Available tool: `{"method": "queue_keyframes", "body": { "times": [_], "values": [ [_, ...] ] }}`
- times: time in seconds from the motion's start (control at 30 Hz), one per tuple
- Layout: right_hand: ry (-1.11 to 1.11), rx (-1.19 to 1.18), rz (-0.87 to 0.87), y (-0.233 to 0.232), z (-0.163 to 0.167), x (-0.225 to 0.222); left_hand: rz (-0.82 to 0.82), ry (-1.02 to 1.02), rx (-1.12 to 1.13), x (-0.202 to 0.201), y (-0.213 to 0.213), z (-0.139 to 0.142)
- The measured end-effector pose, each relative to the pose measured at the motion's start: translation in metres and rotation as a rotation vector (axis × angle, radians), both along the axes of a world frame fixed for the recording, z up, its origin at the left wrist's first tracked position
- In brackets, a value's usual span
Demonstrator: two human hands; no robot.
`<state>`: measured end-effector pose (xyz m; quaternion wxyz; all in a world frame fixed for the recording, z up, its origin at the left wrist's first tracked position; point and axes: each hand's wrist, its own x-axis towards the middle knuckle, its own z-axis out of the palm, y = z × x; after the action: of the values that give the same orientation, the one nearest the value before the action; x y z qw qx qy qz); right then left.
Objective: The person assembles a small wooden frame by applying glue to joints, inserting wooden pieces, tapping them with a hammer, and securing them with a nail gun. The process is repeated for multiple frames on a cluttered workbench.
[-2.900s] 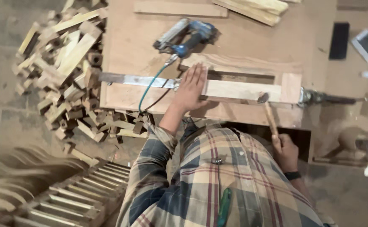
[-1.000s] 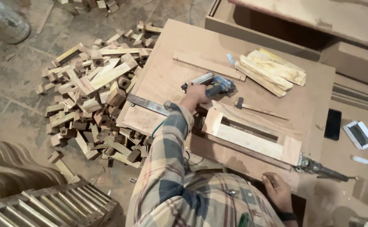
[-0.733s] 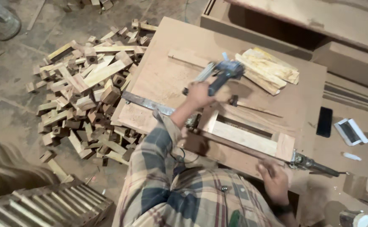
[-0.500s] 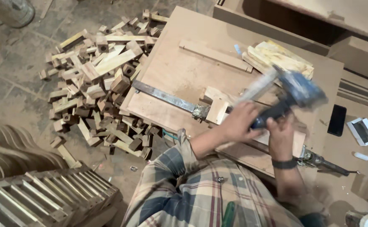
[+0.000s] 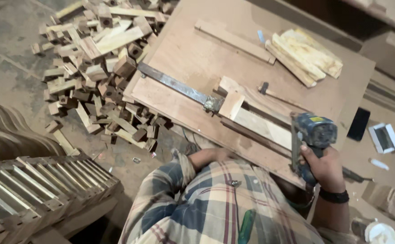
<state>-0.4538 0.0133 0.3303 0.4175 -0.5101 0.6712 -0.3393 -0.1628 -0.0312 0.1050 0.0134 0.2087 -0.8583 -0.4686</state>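
Below, plywood worktable over a dusty floor heaped with wood offcuts. Right hand: fingers wrapped tight around blue nail gun. Left hand: at table edge, fingers unclear.

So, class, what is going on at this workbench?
A person in a plaid shirt holds a blue nail gun in the right hand, over a clamped wooden frame on the plywood bench. The left hand rests at the bench edge. A hammer lies beside the frame.

Plaid shirt: cream, blue, red checks; sleeves rolled. Green pen at shirt's chest. Dark wristband right of shirt.
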Motion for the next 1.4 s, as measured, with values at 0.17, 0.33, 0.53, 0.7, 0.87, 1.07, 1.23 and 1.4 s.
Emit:
{"method": "queue_keyframes", "body": {
  "times": [0.17, 0.33, 0.53, 0.7, 0.87, 1.07, 1.23, 1.4],
  "values": [
    [-0.212, 0.311, -0.032, 0.021, -0.027, 0.010, 0.329, 0.033, -0.109, 0.035, 0.007, -0.011],
    [-0.211, 0.224, 0.247, 0.009, -0.039, 0.032, 1.055, 0.151, -0.557, 0.066, -0.004, 0.026],
    [-0.251, 0.285, 0.256, -0.040, -0.041, 0.082, 0.884, 0.203, -0.557, 0.076, -0.060, 0.044],
    [-0.104, 0.309, 0.364, -0.060, -0.039, 0.105, 0.841, 0.234, -0.559, 0.084, -0.065, 0.025],
    [-0.070, 0.354, 0.368, -0.063, -0.037, 0.113, 0.842, 0.243, -0.571, 0.085, -0.064, 0.017],
    [-0.057, 0.369, 0.339, -0.060, -0.034, 0.120, 0.839, 0.204, -0.580, 0.084, -0.065, 0.020],
    [-0.038, 0.346, 0.357, -0.059, -0.030, 0.121, 0.849, 0.208, -0.562, 0.084, -0.063, 0.022],
    [-0.034, 0.333, 0.347, -0.065, -0.027, 0.126, 0.850, 0.197, -0.540, 0.084, -0.064, 0.025]
  ]
}}
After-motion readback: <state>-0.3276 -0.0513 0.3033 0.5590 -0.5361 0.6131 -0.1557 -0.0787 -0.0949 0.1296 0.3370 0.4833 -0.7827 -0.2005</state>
